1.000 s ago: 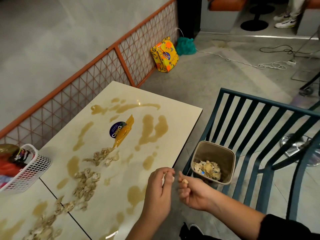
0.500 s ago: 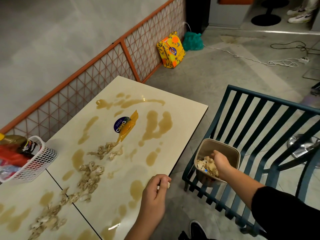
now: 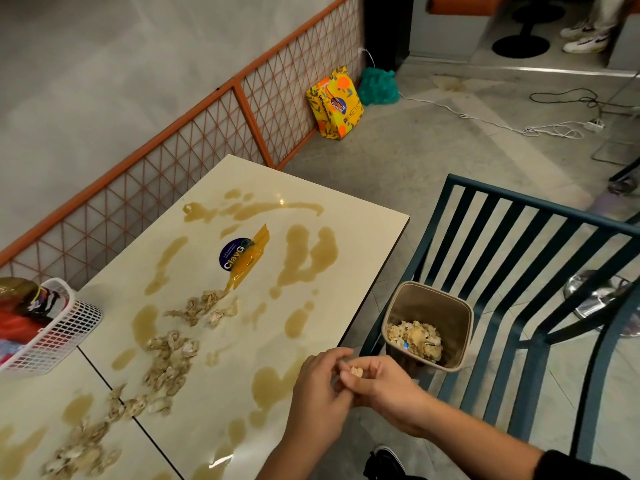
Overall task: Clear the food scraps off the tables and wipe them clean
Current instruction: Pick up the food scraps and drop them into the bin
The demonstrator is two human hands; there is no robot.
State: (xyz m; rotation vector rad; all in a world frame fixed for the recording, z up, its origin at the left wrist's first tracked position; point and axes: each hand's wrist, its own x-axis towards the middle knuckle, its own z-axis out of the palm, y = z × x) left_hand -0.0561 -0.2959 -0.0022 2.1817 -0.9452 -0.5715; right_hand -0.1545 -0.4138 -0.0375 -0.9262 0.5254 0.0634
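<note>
Food scraps (image 3: 169, 362): strewn in a ragged trail from mid-counter (image 3: 363, 230) toward the near left, among brown spills (image 3: 304, 261), with more already in the bin (image 3: 426, 303) standing on the slatted chair (image 3: 540, 206) just beside the counter's right edge. One scrap (image 3: 356, 371) pinched in the fingertips of the right hand (image 3: 388, 393), at the counter's near corner. Left hand (image 3: 318, 389) curled against it, back to the camera; cannot tell whether gripping anything in the palm.

For a clean drop, carry the pinch right over the bin's mouth before letting go, low enough to avoid a bounce off the rim onto the seat or floor. Tip the left palm out there too, if loaded.

Probably quicker from here to stop picking piece by piece: hold the bin under the counter edge and sweep the trail into it with the side of a hand. Keep the sweep off the wet patches where possible, to avoid smearing soaked bits. Steer round the sticker (image 3: 235, 252) and its peeling tape (image 3: 259, 239). Mind the white basket (image 3: 59, 334) at far left. Leave the wiping until after clearing the solids; no cloth in sight yet.
</note>
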